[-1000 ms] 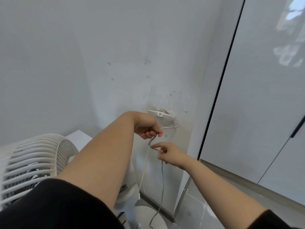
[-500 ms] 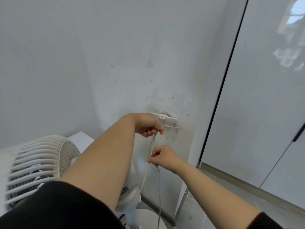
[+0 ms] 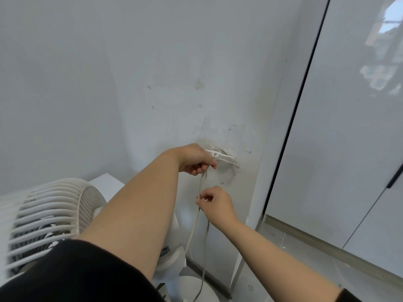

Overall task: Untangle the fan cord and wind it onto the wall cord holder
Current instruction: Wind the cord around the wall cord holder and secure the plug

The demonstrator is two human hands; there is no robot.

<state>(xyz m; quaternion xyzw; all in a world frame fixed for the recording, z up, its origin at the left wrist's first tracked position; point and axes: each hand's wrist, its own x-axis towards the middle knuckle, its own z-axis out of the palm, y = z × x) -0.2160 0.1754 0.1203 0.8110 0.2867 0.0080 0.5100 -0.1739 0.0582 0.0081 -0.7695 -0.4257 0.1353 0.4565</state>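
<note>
Against the white wall (image 3: 152, 62), both hands, left (image 3: 196, 161) above right (image 3: 214, 202), pinch the fan cord (image 3: 194, 225).

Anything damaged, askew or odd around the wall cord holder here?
The wall is scuffed and stained above and around the cord holder, whose arms slant down to the right. The cord hangs in two loose strands below it.

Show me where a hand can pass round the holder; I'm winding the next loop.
Free: bare wall above the holder and right of it, out to the wall's edge. Crowded: below the holder, where the left hand and right hand both hold the cord; the fan fills the lower left.
</note>
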